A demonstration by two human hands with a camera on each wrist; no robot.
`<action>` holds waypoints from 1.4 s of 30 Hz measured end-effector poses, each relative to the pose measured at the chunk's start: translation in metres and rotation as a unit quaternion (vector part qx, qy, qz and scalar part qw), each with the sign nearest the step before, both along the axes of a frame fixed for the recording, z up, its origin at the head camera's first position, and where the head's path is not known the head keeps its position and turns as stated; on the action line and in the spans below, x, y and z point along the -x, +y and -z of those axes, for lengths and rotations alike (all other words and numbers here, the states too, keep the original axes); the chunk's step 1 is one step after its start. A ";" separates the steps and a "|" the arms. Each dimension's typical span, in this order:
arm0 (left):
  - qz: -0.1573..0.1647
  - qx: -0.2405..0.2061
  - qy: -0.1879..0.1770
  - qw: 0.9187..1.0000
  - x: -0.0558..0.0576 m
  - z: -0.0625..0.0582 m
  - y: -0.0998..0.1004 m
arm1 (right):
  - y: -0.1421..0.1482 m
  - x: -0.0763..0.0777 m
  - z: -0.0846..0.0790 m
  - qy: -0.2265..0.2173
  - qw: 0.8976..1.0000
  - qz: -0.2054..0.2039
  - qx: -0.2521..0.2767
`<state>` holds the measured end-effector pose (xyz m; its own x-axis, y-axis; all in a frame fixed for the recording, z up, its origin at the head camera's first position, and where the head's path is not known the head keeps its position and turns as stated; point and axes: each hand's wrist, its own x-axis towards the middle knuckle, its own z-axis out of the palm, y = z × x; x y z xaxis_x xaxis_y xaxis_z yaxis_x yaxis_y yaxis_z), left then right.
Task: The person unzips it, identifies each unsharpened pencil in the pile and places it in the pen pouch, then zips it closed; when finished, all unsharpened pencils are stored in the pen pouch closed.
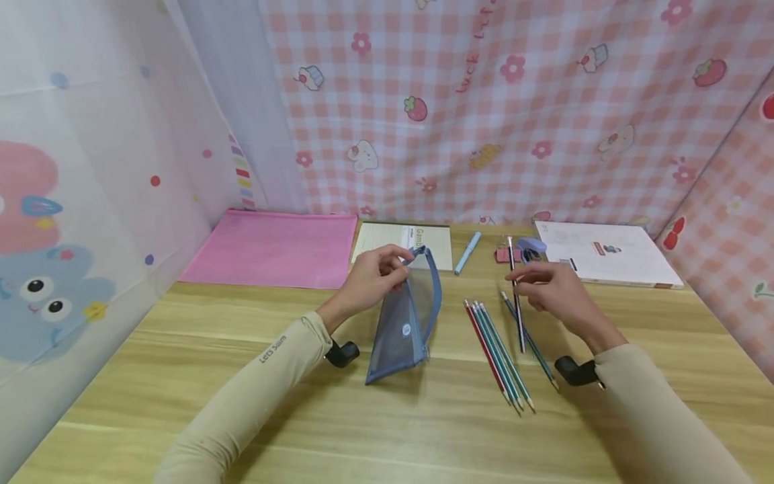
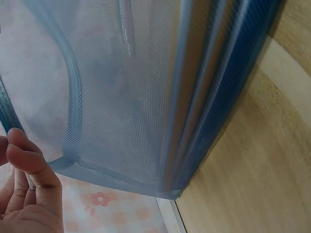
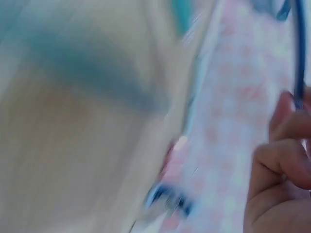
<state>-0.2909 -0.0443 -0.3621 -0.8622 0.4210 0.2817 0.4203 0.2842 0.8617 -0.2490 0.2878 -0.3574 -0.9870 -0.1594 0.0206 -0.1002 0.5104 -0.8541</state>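
Note:
My left hand (image 1: 375, 274) pinches the upper edge of a blue mesh pencil case (image 1: 396, 343), which stands tilted on the table. In the left wrist view the see-through mesh (image 2: 112, 121) fills much of the picture, thumb and finger at its edge. With the fingertips of my right hand (image 1: 559, 296) I hold a dark pencil (image 1: 520, 326) with a pale stripe, roughly upright. A single teal pencil (image 1: 543, 359) lies slanted beneath it. Between the case and that pencil, several teal pencils (image 1: 498, 349) and a red pencil (image 1: 484, 346) lie side by side. The right wrist view is blurred.
At the back of the wooden table (image 1: 290, 430) lie a pink folder (image 1: 278, 249), a cream notepad (image 1: 377, 238), a light-blue pen (image 1: 467, 253) and a white book (image 1: 611, 252). Small stationery, including a purple item (image 1: 532, 245), sits behind my right hand. Patterned cloth surrounds the table.

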 end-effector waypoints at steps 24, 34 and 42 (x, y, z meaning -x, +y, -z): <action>-0.008 0.000 0.004 1.000 0.001 0.000 0.002 | -0.150 0.011 0.000 -0.023 0.999 0.009 0.022; -0.005 -0.001 0.003 1.000 -0.001 0.001 0.002 | -0.115 0.010 -0.007 0.006 0.997 -0.076 0.001; -0.012 -0.010 -0.003 1.000 0.001 0.001 0.002 | -0.081 -0.005 0.000 0.036 0.994 -0.093 -0.035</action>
<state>-0.2914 -0.0420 -0.3626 -0.8740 0.3941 0.2843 0.4077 0.2764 0.8703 -0.2436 0.2070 -0.3576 -0.9368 -0.3424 0.0717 -0.2573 0.5357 -0.8042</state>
